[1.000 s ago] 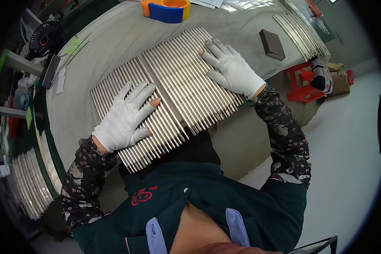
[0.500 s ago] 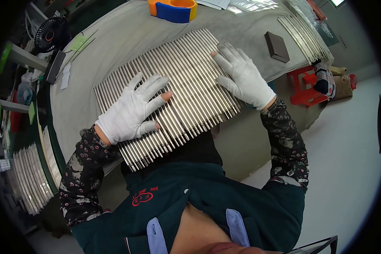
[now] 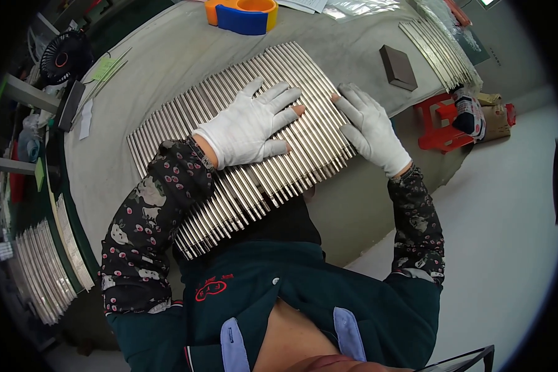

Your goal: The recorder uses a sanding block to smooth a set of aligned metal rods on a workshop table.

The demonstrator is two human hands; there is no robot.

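Observation:
A wide row of shiny metal rods (image 3: 229, 192) lies side by side on the grey cloth-covered table, their near ends reaching over its edge. My left hand (image 3: 251, 127), in a white glove with some bare fingertips, rests flat across the middle of the rods, fingers spread. At the row's right edge is my right hand (image 3: 369, 127), gloved the same way, its fingers stretched out along the outermost rods. Neither hand is wrapped around a rod. The rods beneath my left palm are hidden.
Beyond the rods stands a blue, orange and yellow tape dispenser (image 3: 242, 17). A dark brown block (image 3: 398, 68) and another bundle of rods (image 3: 434, 56) lie at the right. More rods (image 3: 43, 270) are at the lower left, a black fan (image 3: 65, 57) at far left, a red stool (image 3: 437, 127) at right.
My left hand has slid right across the rods, toward the middle of the row. My right hand has shifted slightly right and nearer, to the row's edge.

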